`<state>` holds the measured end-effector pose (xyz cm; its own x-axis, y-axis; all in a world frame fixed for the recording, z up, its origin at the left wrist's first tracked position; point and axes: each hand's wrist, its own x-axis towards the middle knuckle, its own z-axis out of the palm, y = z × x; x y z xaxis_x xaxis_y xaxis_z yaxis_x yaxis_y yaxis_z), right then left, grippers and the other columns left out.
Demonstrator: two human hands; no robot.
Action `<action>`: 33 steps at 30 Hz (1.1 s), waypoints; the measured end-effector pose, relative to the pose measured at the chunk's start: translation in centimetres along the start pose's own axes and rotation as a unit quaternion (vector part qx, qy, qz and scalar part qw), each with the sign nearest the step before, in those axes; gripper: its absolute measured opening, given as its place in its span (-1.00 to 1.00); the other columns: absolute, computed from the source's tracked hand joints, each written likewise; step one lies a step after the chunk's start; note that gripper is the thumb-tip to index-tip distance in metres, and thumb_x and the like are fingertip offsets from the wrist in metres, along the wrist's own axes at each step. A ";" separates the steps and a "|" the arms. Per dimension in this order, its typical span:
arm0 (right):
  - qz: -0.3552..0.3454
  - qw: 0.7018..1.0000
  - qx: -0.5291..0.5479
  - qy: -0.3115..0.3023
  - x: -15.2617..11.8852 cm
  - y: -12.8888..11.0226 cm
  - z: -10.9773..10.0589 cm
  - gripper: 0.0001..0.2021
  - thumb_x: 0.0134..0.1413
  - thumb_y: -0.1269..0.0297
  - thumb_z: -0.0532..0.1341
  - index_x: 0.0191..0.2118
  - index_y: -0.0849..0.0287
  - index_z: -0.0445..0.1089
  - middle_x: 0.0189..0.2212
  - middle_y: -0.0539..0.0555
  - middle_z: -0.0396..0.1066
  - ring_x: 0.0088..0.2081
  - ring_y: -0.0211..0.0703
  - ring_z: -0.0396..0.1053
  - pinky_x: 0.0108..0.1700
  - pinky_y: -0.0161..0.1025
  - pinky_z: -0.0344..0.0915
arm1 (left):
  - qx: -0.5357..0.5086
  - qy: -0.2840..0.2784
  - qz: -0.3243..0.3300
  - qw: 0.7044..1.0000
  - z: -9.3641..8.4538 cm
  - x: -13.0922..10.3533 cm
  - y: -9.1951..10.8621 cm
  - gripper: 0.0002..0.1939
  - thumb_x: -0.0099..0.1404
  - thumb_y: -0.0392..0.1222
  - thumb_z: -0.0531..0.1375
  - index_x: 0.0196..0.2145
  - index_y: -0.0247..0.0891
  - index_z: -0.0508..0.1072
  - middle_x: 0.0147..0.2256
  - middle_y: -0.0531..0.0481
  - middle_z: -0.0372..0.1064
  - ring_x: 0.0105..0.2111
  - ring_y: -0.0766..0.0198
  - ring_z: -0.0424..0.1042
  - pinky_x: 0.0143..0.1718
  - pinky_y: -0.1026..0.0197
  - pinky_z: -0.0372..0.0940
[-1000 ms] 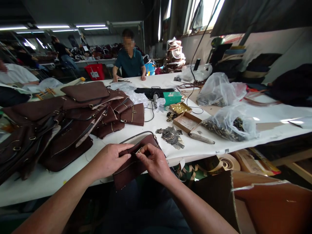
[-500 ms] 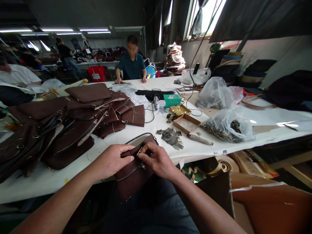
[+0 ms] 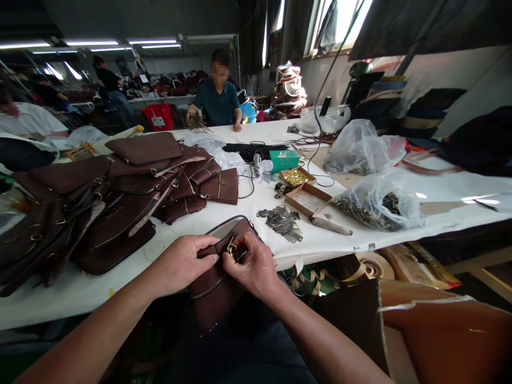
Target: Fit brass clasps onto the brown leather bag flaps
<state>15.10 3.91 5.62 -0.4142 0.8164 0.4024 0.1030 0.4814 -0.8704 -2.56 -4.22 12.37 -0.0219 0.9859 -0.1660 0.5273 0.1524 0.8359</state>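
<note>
A brown leather bag piece [image 3: 212, 306] with a zipper across it hangs over the table's front edge, above my lap. My left hand [image 3: 182, 265] pinches its upper edge between thumb and fingers. Beside it, my right hand [image 3: 254, 266] is closed on a small brass-coloured metal fitting [image 3: 231, 247] against the bag's upper part. The fingers partly cover the fitting, so its exact kind is unclear. Just beyond my right hand lies a heap of flat grey metal plates [image 3: 282, 221].
Brown bag pieces [image 3: 120, 192] are piled at the left. To the right are a cardboard tray [image 3: 308, 200], a box of gold-coloured parts [image 3: 296, 177], a green box [image 3: 284, 160] and a plastic bag of metal parts [image 3: 380, 205]. A co-worker [image 3: 218, 101] stands across the table.
My right hand has turned and shifted slightly, and the brass fitting now sits at a different angle. Across the table, the co-worker has lifted a bundle of thin strips.
</note>
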 end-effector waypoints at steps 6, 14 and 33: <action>0.013 0.998 -0.028 0.054 -0.2 0.4 0.8 -0.90 -0.08 0.28 0.26 -0.40 0.07 0.31 -0.53 -0.06 0.39 -0.49 -0.20 0.35 -0.40 -0.27 0.24 | 0.062 0.031 -0.016 0.997 0.5 -0.3 1.2 -0.71 0.36 -0.10 0.22 -0.07 -0.15 0.68 -0.18 0.05 0.69 -0.16 0.07 0.64 -0.16 0.21 0.45; 0.039 0.998 0.000 0.045 -0.4 0.2 0.5 -0.91 -0.07 0.28 0.25 -0.39 0.06 0.32 -0.53 -0.06 0.41 -0.49 -0.20 0.37 -0.39 -0.27 0.27 | 0.107 0.052 0.011 0.993 1.0 -0.3 1.6 -0.70 0.40 -0.12 0.19 -0.04 -0.13 0.69 -0.16 0.07 0.70 -0.17 0.12 0.63 -0.16 0.24 0.42; 0.014 0.997 0.069 -0.031 0.0 -0.4 -1.1 -0.90 -0.03 0.27 0.28 -0.40 0.08 0.33 -0.49 -0.06 0.44 -0.46 -0.24 0.38 -0.38 -0.31 0.32 | 0.000 0.005 -0.051 0.999 -0.6 -0.8 0.3 -0.66 0.36 0.01 0.30 0.01 -0.14 0.68 -0.14 0.03 0.69 -0.13 0.06 0.62 -0.11 0.18 0.44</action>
<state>16.07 4.07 6.25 -0.4693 0.8051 0.3628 -0.0077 0.4071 -0.9133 -2.91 -4.91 13.07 -0.0827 0.9661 -0.2447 0.5222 0.2511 0.8150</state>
